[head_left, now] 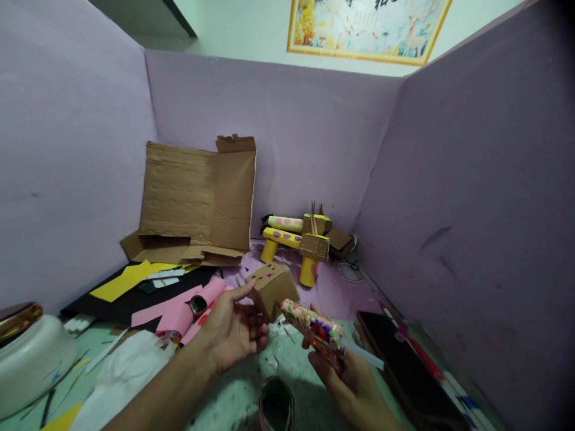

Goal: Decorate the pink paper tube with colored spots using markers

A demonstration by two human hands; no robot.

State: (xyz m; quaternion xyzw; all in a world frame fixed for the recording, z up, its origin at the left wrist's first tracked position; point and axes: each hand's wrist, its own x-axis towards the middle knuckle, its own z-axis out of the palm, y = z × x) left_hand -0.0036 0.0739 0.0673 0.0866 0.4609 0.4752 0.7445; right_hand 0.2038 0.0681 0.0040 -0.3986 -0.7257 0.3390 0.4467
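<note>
My left hand (236, 326) is at the left side of a small brown cardboard box (276, 290) with dark spots on top. Its thumb rests against the box's edge and the fingers curl beneath. A glue gun (314, 326) with a colourful patterned body is gripped in my right hand (336, 374). A small red light glows on it, and a translucent glue stick (363, 353) sticks out of its back. The nozzle points left, close to the box's lower right corner; whether they touch I cannot tell.
Two yellow cardboard-and-tube animal figures (294, 239) stand behind. Pink paper rolls (179, 314), yellow paper (121, 281) and crumpled white tissue (130, 365) lie left. A tube (276, 404) stands in front. A dark phone-like slab (399, 359) lies right; an opened carton (197, 197) leans behind.
</note>
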